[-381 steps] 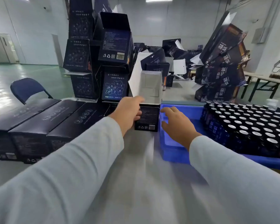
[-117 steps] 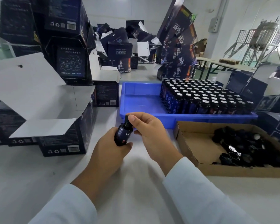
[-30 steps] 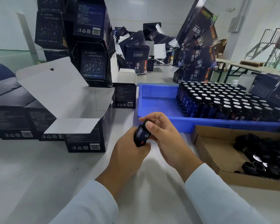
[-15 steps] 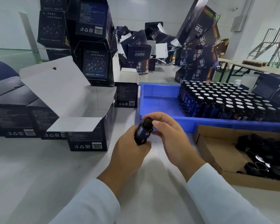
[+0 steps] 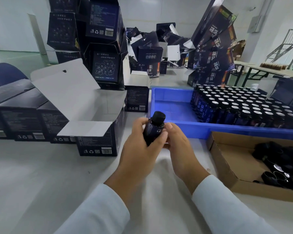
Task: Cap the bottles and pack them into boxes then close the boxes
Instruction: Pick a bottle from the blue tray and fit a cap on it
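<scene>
Two hands meet on one capped bottle [image 5: 154, 128] above the table [image 5: 41, 183]: my left hand [image 5: 139, 146] curls its fingers round the body, my right hand [image 5: 179, 146] pinches it from three o'clock. The open box [image 5: 96, 139] sits at nine o'clock, the blue tray [image 5: 172, 105] at twelve, the cardboard tray of caps [image 5: 230, 166] at three.

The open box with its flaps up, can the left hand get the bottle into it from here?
Probably yes. The left hand grips the capped bottle just right of the open box, whose flaps stand open, and nothing lies between them.
</scene>
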